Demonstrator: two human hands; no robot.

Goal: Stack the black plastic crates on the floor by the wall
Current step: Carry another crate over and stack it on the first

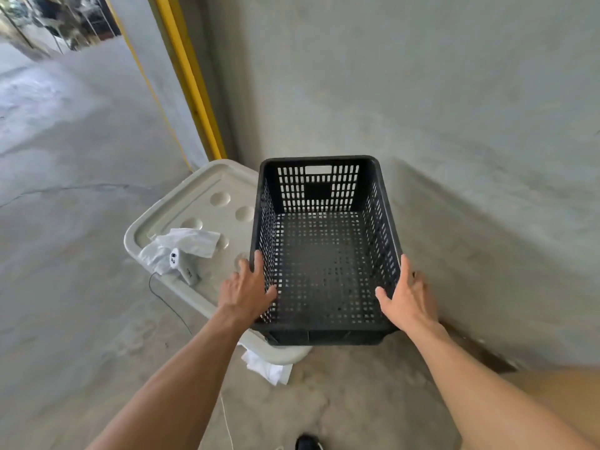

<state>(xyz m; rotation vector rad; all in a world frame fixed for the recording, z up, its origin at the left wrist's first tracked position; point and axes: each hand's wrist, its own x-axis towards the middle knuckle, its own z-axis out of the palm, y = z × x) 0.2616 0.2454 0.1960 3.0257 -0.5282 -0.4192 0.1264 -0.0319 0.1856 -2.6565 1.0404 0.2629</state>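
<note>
Rough grey concrete runs from the floor [81, 222] up the wall [422, 92] — mottled, scuffed, with a yellow post [191, 82] at the corner. Between my hands sits one black plastic crate [324, 254], rectangular, its walls and bottom a grid of small slots, a handle cut-out in the far end. It stands close to the wall, its left side over a pale moulded plastic lid [194, 206] with round dimples. My left hand [246, 287] and right hand [406, 293] grip the long rims — thumbs inside, fingers outside. A crumpled white cloth [185, 245] lies on the lid.
</note>
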